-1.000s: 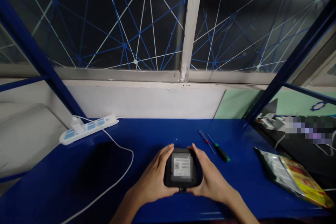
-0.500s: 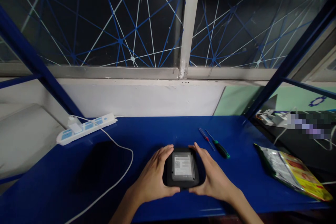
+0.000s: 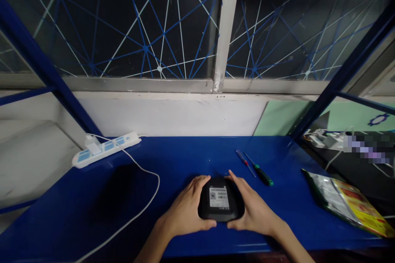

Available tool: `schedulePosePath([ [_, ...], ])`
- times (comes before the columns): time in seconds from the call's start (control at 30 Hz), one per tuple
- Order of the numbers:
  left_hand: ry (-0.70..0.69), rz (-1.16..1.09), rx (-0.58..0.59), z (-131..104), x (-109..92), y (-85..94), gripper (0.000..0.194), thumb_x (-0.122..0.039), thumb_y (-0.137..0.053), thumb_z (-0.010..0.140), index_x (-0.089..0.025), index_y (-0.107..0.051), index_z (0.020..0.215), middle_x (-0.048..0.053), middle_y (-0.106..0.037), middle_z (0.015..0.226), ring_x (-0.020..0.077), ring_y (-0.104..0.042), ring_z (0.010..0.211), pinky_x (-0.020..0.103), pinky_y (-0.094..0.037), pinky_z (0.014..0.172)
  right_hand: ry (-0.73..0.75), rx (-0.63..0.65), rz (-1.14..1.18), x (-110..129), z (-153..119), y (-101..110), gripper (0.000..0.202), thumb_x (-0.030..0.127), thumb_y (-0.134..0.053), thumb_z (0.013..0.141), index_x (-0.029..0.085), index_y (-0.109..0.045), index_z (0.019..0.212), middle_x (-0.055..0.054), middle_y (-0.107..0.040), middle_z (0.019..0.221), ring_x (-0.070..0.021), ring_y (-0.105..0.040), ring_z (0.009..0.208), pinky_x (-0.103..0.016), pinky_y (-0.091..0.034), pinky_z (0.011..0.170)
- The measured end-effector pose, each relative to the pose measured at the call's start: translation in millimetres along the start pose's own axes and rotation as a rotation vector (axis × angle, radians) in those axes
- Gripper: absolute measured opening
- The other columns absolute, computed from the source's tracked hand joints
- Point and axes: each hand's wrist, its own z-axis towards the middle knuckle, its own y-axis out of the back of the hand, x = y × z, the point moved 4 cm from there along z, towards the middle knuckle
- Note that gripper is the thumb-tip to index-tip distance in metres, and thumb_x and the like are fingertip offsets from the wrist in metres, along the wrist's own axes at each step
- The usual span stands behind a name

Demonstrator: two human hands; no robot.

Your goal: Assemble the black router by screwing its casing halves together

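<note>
A black, rounded device (image 3: pixel 236 203) with a white printed label on its upper face is between my two hands, near the front of the blue table (image 3: pixel 185 156). My left hand (image 3: pixel 188 207) grips its left side, thumb at the near edge and fingers at the far edge. On the opposite side my right hand (image 3: pixel 254 209) holds it the same way. Beyond the right hand lie a screwdriver with a green and black handle (image 3: pixel 264 176) and a thin clear screwdriver with a red part (image 3: pixel 245 162).
At the back left is a white power strip (image 3: pixel 106 150) with a plugged-in adapter; its white cable (image 3: pixel 145 205) curves across the table's left side. A yellow and silver packet (image 3: pixel 348 203) lies at the right. Blue frame posts (image 3: pixel 339 72) rise at both sides.
The device has tilted in my hands, and its label looks smaller and differently angled. The whole view has shifted slightly, so the table items appear a little further right.
</note>
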Motion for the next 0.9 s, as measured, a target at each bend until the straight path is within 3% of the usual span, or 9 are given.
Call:
schedulePosePath([
  [0.67, 0.043, -0.089, 0.046, -1.9, 0.6, 1.5, 0.111, -0.024, -0.093, 0.057, -0.030, -0.032, 0.149, 0.010, -0.035, 0.153, 0.0341, -0.042, 0.140, 0.049, -0.038, 0.116, -0.082, 0.103, 0.014, -0.7, 7.9, -0.4, 0.135, 0.071, -0.082, 0.057, 0.021, -0.012, 0.162, -0.021, -0.043, 0.154, -0.0405, -0.043, 0.139, -0.056, -0.035, 0.115],
  [0.9, 0.048, -0.132, 0.033, -3.3, 0.3, 1.8, 0.107, -0.022, -0.091, 0.060, -0.030, -0.032, 0.149, 0.010, -0.035, 0.152, 0.0350, -0.043, 0.139, 0.052, -0.038, 0.116, -0.102, 0.126, 0.044, -3.4, 6.1, -1.4, 0.134, 0.072, -0.083, 0.054, 0.020, -0.019, 0.160, -0.021, -0.043, 0.153, -0.0389, -0.044, 0.139, -0.053, -0.036, 0.115],
])
